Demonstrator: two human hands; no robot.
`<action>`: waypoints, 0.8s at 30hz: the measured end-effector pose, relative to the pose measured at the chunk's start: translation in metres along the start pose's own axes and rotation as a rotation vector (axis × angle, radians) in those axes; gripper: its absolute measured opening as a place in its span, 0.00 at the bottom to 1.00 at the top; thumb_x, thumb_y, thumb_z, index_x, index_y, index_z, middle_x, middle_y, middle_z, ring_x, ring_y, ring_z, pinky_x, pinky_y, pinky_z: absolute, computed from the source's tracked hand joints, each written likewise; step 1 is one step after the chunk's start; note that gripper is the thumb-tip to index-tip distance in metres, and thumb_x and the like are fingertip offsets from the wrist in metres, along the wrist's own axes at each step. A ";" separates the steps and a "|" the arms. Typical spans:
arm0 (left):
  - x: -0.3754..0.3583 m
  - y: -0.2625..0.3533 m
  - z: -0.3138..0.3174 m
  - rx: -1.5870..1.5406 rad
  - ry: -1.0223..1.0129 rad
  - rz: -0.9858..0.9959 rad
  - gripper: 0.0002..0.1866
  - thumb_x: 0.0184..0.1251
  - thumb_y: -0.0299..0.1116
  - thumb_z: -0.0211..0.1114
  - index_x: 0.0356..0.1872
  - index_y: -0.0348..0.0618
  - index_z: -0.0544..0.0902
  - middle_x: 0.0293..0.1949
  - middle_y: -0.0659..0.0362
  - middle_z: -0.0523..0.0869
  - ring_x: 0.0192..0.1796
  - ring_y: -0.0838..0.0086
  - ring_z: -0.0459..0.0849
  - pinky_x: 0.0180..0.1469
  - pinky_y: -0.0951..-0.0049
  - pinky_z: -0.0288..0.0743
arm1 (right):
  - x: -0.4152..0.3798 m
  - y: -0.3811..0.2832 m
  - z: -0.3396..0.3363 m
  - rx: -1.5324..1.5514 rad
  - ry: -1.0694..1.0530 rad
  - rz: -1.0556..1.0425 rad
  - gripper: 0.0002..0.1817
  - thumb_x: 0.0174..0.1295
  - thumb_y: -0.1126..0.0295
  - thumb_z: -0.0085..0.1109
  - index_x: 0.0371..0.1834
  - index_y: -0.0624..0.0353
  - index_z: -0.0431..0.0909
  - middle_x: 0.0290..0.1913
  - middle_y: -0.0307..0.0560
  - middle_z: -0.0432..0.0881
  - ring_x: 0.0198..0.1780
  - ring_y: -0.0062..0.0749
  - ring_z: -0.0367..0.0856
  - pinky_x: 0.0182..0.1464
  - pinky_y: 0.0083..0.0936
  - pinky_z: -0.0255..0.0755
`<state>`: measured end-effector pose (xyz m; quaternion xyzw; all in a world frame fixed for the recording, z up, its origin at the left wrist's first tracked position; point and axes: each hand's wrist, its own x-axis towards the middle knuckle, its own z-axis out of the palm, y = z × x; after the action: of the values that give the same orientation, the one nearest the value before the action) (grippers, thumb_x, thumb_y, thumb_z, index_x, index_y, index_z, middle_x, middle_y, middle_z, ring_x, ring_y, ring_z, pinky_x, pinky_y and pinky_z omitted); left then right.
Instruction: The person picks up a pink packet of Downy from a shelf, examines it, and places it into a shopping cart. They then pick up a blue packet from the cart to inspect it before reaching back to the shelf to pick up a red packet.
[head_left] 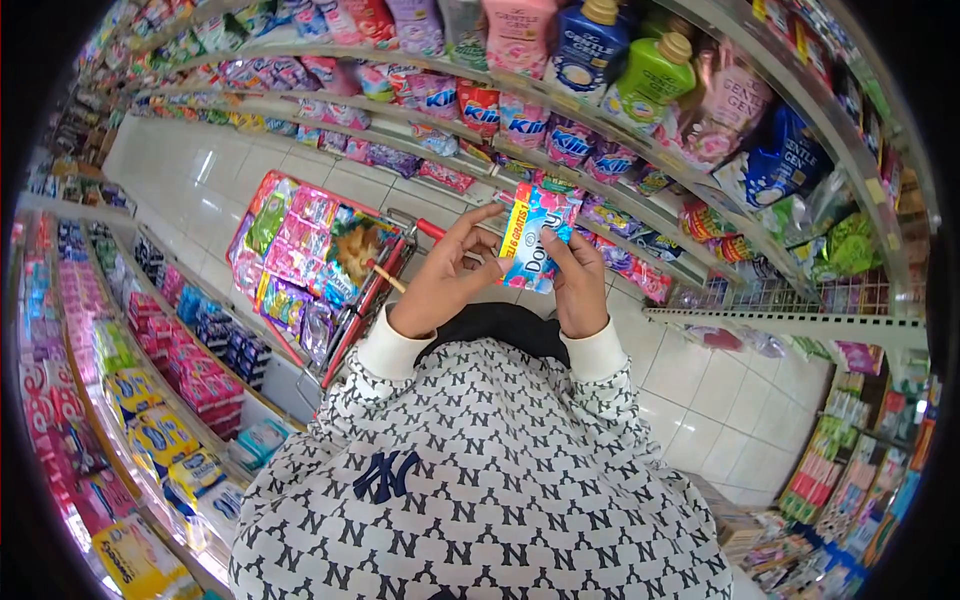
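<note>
A blue and pink Downy packet (538, 238) with a yellow strip along its left side is held up in front of my body. My right hand (582, 285) grips its right side, the thumb lying across the printed front and the other fingers mostly hidden behind. At the opposite edge, my left hand (452, 272) has its thumb against the packet's lower left side. The left fingers are curled, with the index finger reaching toward the top corner. White cuffs of a patterned sweater (480, 470) surround both wrists.
To the left stands a red-framed shopping cart (335, 360) holding several colourful packs. Curved shelves (660, 150) of pouches run ahead and to the right. Another shelf (165, 360) with packaged goods lines the left. Pale floor tiles (690, 375) show between them.
</note>
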<state>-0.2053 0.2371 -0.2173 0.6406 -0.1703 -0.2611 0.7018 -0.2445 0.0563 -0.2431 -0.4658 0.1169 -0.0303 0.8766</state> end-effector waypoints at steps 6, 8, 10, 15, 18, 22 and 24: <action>0.031 0.030 0.017 0.021 -0.229 0.035 0.40 0.64 0.16 0.58 0.75 0.52 0.54 0.59 0.56 0.69 0.49 0.77 0.76 0.50 0.78 0.72 | 0.001 -0.021 -0.019 0.014 0.036 -0.065 0.11 0.69 0.67 0.61 0.49 0.61 0.81 0.43 0.35 0.84 0.40 0.13 0.78 0.43 0.17 0.71; 0.049 0.046 0.024 0.164 -0.344 0.055 0.41 0.63 0.16 0.58 0.76 0.51 0.54 0.60 0.56 0.68 0.51 0.76 0.76 0.50 0.77 0.72 | -0.001 -0.036 -0.030 0.023 0.084 -0.110 0.12 0.68 0.67 0.62 0.50 0.61 0.80 0.44 0.36 0.84 0.41 0.13 0.78 0.44 0.18 0.71; 0.070 0.053 0.030 0.226 -0.448 0.040 0.42 0.63 0.16 0.59 0.76 0.50 0.52 0.64 0.56 0.66 0.54 0.76 0.75 0.52 0.75 0.72 | 0.000 -0.050 -0.038 0.028 0.129 -0.169 0.13 0.68 0.67 0.62 0.52 0.61 0.80 0.45 0.36 0.84 0.42 0.14 0.78 0.46 0.18 0.71; 0.089 0.084 0.055 0.217 -0.574 0.033 0.39 0.66 0.19 0.62 0.76 0.44 0.54 0.68 0.58 0.67 0.57 0.75 0.76 0.59 0.70 0.72 | -0.010 -0.085 -0.050 -0.030 0.188 -0.290 0.13 0.69 0.68 0.61 0.53 0.62 0.80 0.44 0.33 0.82 0.45 0.14 0.76 0.49 0.17 0.70; 0.122 0.089 0.063 0.295 -0.607 0.132 0.33 0.67 0.18 0.61 0.72 0.41 0.62 0.63 0.58 0.73 0.59 0.74 0.77 0.62 0.68 0.71 | 0.010 -0.103 -0.056 -0.081 0.201 -0.360 0.14 0.69 0.69 0.60 0.54 0.62 0.80 0.45 0.32 0.81 0.44 0.13 0.74 0.48 0.17 0.69; 0.120 0.122 0.060 0.230 -0.569 0.138 0.27 0.67 0.16 0.60 0.68 0.39 0.69 0.63 0.59 0.73 0.66 0.73 0.72 0.66 0.69 0.68 | 0.006 -0.128 -0.027 -0.128 0.132 -0.389 0.14 0.69 0.71 0.59 0.55 0.62 0.78 0.46 0.33 0.81 0.46 0.14 0.75 0.50 0.18 0.69; 0.136 0.125 0.062 0.218 -0.521 0.192 0.26 0.67 0.16 0.60 0.67 0.39 0.71 0.63 0.59 0.73 0.68 0.73 0.70 0.67 0.69 0.66 | 0.020 -0.131 -0.032 -0.143 0.092 -0.464 0.12 0.71 0.71 0.58 0.55 0.62 0.77 0.44 0.32 0.80 0.43 0.14 0.75 0.47 0.17 0.70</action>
<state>-0.1129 0.1130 -0.0989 0.6046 -0.4317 -0.3293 0.5827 -0.2249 -0.0468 -0.1564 -0.5393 0.0484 -0.2434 0.8047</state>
